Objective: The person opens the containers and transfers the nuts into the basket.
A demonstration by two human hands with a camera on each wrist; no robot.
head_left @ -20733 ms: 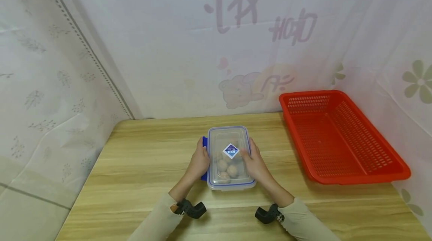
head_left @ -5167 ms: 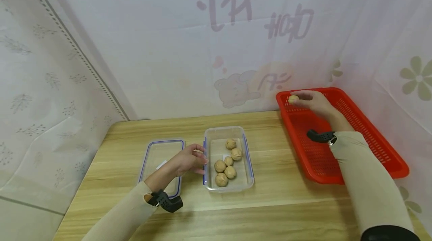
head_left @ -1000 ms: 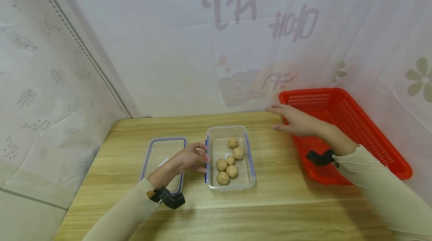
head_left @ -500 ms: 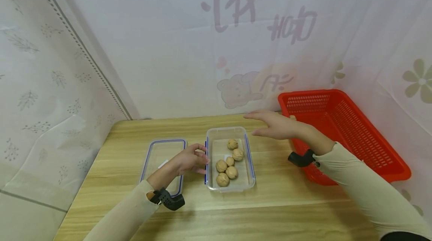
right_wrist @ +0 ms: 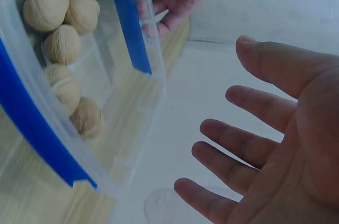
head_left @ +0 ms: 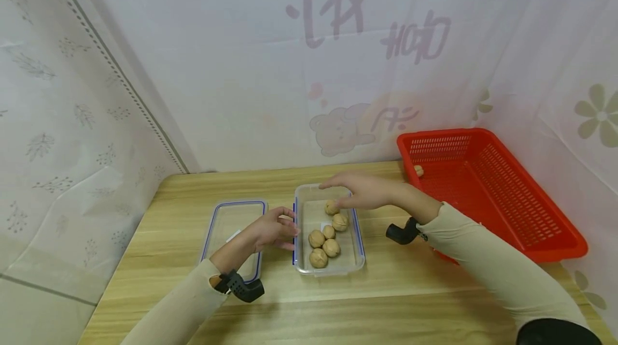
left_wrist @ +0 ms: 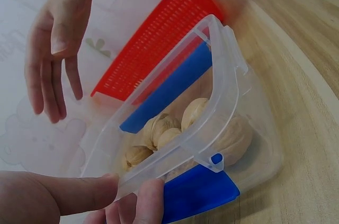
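Note:
A clear plastic food container (head_left: 309, 267) with blue side latches stands without its lid on the wooden table. Several walnuts (head_left: 331, 247) lie inside, and the right wrist view shows them grouped along one side. My left hand (head_left: 270, 229) holds the container's left wall, thumb and fingertips at the rim near a blue latch (left_wrist: 198, 195). Over the container's far right part hovers my right hand (head_left: 364, 190), palm down with fingers extended and nothing held. Its thumb overlaps the farthest walnut (head_left: 331, 207) in the head view. The right wrist view shows those fingers spread and bare.
The clear lid (head_left: 232, 213) with a blue seal lies left of the container, partly behind my left hand and wrist. A red perforated basket (head_left: 502, 200) stands at the right, with a walnut (head_left: 418, 171) in its far left corner. A patterned curtain backs the table.
My right hand has moved left from the red basket to above the container, its fingers still extended. The left hand has stayed at the container's left side. The walnuts have not moved.

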